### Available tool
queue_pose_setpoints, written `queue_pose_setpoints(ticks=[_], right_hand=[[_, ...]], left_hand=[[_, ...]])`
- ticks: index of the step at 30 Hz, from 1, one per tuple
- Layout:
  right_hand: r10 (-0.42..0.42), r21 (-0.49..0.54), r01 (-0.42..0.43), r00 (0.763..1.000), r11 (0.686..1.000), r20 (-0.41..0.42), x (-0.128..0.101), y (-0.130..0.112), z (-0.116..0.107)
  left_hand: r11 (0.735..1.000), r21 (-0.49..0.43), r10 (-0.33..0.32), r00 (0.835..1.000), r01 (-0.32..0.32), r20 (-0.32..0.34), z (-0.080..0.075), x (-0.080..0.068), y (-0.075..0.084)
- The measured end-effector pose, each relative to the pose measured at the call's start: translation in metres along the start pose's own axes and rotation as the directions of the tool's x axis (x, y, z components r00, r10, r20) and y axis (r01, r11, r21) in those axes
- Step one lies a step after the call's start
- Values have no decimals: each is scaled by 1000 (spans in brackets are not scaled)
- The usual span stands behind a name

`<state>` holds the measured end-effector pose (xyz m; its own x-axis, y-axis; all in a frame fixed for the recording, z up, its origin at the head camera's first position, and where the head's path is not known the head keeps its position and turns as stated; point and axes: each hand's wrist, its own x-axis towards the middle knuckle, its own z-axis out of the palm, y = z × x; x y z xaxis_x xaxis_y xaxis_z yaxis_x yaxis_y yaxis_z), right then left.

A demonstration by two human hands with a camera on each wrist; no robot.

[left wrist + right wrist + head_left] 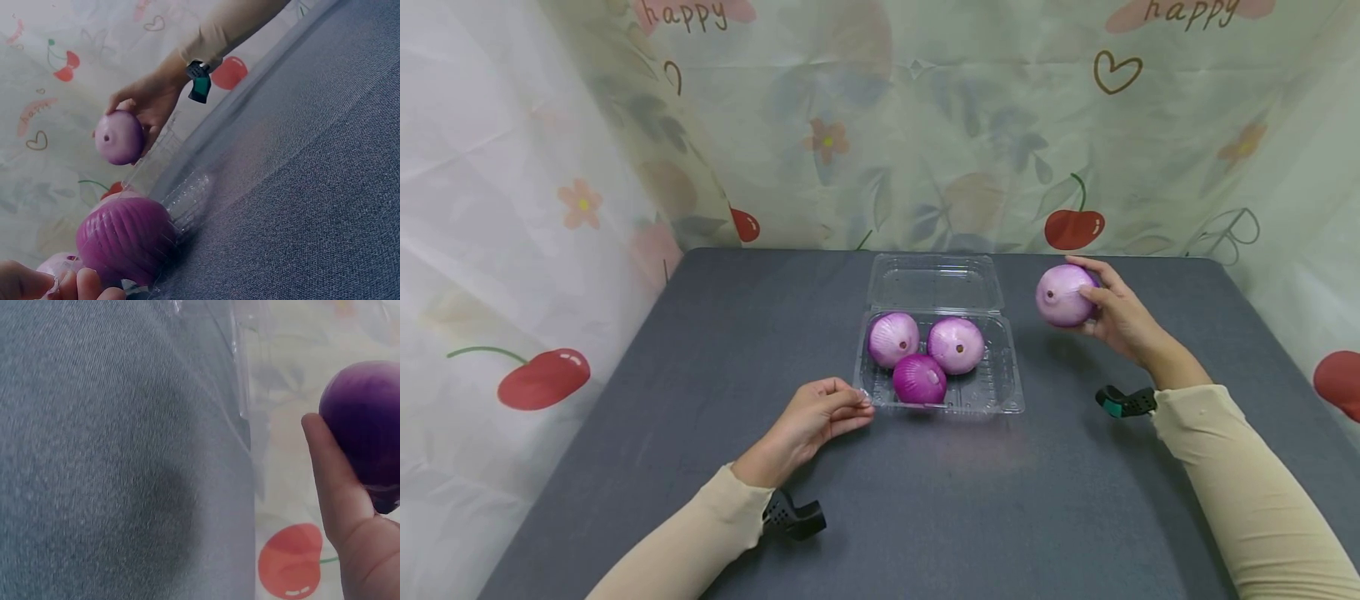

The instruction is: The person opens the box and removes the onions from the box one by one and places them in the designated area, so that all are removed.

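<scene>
A purple onion (1063,296) is held up in my right hand (1120,317), above the table to the right of a clear plastic clamshell box (988,392). In the right wrist view the thumb lies along the side of this onion (365,425). My left hand (816,417) pinches the box's front left corner between thumb and fingers. Three onions sit in the box: a pale one (892,339) at back left, another pale one (956,346) at right, and a darker one (920,380) in front. The box's lid (936,282) is folded back, away from me.
The dark grey table (715,350) ends at a patterned curtain (917,150) behind the box. More curtain hangs at both sides. A black wrist camera (796,517) sits under the left wrist, and another black band with a green part (1123,403) under the right.
</scene>
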<state>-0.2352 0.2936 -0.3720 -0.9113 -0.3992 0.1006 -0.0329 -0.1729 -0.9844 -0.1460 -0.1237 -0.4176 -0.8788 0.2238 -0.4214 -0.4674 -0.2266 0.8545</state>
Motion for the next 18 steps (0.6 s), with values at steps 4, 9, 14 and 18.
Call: queue_pose_setpoints(ticks=[4,9,14,18], right_hand=[[7,-25,-8,999,1000,-51,-2,2,-6],[97,-196,-134,977,971,-188,-4,4,-13],[146,-338,-238,950,911,-275,-4,10,-16],[153,-383,-260,946,886,-287,-3,13,-18]], left_hand=[[1000,8,-4,1000,4,-4,0,0,0],[1000,8,-4,1000,4,-4,0,0,0],[1000,0,-3,1000,3,-1,0,-1,0],[1000,1,-2,1000,2,1,0,0,0]])
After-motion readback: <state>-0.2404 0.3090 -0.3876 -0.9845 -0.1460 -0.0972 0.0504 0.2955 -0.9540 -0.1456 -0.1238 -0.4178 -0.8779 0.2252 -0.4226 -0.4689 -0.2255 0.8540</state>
